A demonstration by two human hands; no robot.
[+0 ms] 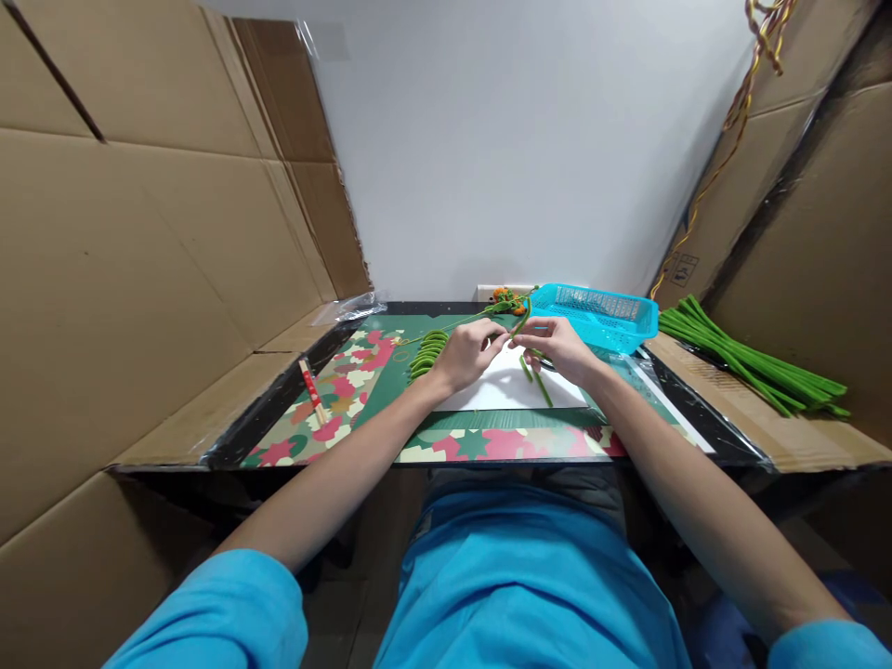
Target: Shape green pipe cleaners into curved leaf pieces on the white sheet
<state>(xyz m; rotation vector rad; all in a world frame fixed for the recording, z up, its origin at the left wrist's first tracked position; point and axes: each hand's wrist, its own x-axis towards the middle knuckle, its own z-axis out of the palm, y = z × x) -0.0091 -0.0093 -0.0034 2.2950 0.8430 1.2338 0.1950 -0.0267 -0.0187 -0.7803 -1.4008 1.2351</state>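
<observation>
Green and fuzzy, one strip [528, 314] is up between the two hands, over the far part of the single white sheet [488, 388]. Its long axis runs up and away from the fingertips, leaning to the right, with a bend along it. The left hand [472, 355] is nearly closed, thumb and forefinger pinched at the strip's near end. Over on the other side, the right hand [557, 349] pinches the strip too, its lower fingers curled by a dark looped object [547, 365], mostly hidden.

Down on the sheet, count two short green pieces [542, 388], both slanting, near ends to the right. Just left of the left hand sits a row of curved green pieces [426, 356], stacked one behind another, overlapping too much for a sure count. Behind the hands, there's one turquoise basket [606, 321], with orange flowers [507, 299] by its left end. Far right, one bundle of long green stems [756, 360], too many to count, points near ends rightward. Left side: one red-wrapped pair of sticks [311, 388], angled.
</observation>
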